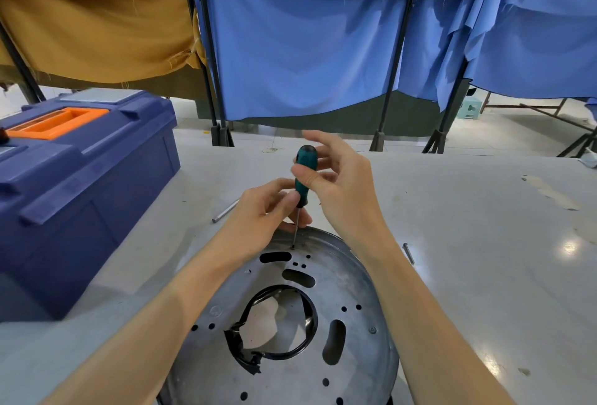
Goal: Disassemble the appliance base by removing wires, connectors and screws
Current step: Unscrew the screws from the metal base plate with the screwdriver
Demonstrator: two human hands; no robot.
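screwdriver (306, 155) upright, tip down on the round metal base (352, 285)
right hand (342, 191) pinches its green handle, left hand (255, 220) fingers pinch lower

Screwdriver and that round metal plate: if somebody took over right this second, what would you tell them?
Left hand: fingers pinch the screwdriver low down, steadying it.
Right hand: pinches its handle.
Tip sits in a screw at the far edge of the round base.
Many holes are empty.
Left to do: this screw, another screw on the right, the black wire in the middle opening.
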